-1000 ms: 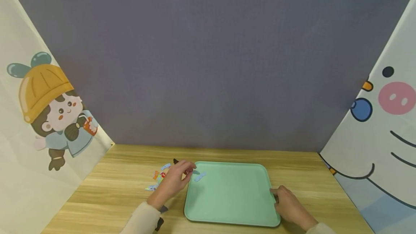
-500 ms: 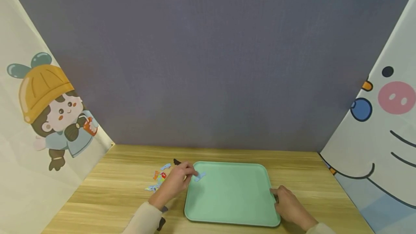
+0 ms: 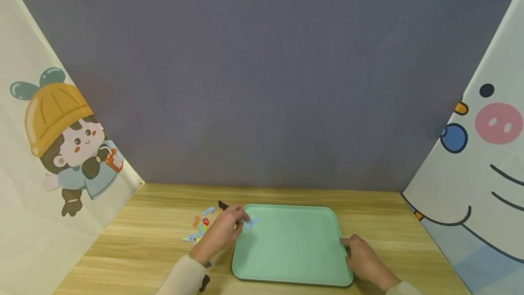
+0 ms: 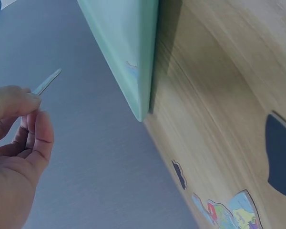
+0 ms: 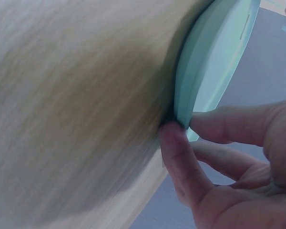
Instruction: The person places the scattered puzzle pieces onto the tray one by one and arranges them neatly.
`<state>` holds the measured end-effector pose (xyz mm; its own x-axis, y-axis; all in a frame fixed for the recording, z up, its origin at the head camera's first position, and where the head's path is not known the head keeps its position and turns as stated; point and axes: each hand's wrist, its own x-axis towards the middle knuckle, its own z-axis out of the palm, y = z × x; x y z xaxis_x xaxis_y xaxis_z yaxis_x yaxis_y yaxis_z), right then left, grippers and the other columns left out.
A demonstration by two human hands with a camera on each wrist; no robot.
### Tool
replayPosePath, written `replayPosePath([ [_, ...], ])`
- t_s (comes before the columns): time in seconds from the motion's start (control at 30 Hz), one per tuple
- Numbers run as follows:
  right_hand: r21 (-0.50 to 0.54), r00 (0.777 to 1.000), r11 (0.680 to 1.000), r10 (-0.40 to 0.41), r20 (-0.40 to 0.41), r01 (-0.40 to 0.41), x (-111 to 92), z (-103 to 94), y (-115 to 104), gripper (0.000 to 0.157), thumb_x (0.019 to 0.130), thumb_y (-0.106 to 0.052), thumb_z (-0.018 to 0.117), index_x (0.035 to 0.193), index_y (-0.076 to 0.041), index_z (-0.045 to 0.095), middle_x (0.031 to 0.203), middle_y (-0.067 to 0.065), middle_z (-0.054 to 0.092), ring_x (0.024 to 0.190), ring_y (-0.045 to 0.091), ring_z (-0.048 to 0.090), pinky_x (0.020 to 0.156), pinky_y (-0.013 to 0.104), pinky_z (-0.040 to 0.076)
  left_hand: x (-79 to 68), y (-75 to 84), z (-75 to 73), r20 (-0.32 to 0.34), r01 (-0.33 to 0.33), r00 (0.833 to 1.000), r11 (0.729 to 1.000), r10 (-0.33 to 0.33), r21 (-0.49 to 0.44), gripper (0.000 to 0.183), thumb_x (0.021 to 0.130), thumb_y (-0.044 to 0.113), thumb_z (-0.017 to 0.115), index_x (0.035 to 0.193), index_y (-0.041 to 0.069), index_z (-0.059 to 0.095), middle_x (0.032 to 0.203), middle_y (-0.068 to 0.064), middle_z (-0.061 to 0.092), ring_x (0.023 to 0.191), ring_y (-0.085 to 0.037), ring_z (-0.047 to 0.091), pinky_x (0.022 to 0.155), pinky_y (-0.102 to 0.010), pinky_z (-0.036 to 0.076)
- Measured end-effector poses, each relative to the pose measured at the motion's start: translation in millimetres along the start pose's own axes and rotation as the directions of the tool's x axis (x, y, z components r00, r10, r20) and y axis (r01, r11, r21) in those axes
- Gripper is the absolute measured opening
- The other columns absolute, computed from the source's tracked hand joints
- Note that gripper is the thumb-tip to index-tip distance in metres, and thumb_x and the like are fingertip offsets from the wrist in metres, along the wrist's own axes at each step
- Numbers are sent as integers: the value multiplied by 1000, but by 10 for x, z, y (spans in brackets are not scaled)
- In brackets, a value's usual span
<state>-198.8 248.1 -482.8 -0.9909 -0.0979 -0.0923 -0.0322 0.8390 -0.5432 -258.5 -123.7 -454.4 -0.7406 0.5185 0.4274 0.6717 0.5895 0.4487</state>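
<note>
My left hand (image 3: pixel 227 226) is over the upper left corner of the green tray (image 3: pixel 294 249). In the left wrist view, its thumb and fingers pinch a thin, flat, pale puzzle piece (image 4: pixel 47 82), seen almost edge-on. Right beside those fingertips, a light blue puzzle piece (image 3: pixel 252 223) lies in the tray. At the tray's right edge, my right hand (image 3: pixel 364 258) grips the rim, thumb and fingers on either side of it, as the right wrist view shows.
Several colourful map-like puzzle pieces (image 3: pixel 202 225) lie on the wooden table (image 3: pixel 135 240) left of the tray. A black piece (image 3: pixel 223 205) sits behind the left hand, and another dark piece (image 3: pixel 204 282) near the left sleeve. A grey panel (image 3: pixel 262 81) stands behind.
My left hand has shifted slightly right and down, bringing its pinched piece close to the light blue one in the tray. The right hand and tray have stayed still.
</note>
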Motion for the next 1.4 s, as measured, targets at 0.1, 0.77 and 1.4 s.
replayPosePath([
  [0.1, -3, 1000, 1000, -3, -3, 3, -5, -2, -1, 43, 76, 13, 61, 118, 17, 54, 84, 6, 49, 73, 18, 45, 64, 33, 46, -7, -24, 19, 3, -2, 1000, 1000, 2, 14, 20, 77, -12, 68, 90, 3, 67, 93, 0, 56, 76, -10, 54, 64, -19, 49],
  [0.77, -18, 1000, 1000, 0, 24, 0, 178, -65, 24, 44, 76, 12, 60, 119, 17, 54, 84, 6, 48, 73, 18, 45, 62, 33, 45, 240, -102, 345, -9, 113, 994, 984, -113, 136, 14, 74, -5, 74, 80, 6, 69, 77, 3, 56, 69, -8, 52, 60, -19, 47],
  [1.4, -27, 1000, 999, -16, 25, 17, 234, -99, 25, 44, 75, 13, 61, 118, 18, 53, 84, 7, 48, 73, 18, 45, 64, 33, 45, 331, 12, 525, 184, 164, 961, 960, -208, 229, 16, 70, -4, 74, 76, 9, 67, 82, -3, 66, 71, -12, 56, 59, -24, 47],
])
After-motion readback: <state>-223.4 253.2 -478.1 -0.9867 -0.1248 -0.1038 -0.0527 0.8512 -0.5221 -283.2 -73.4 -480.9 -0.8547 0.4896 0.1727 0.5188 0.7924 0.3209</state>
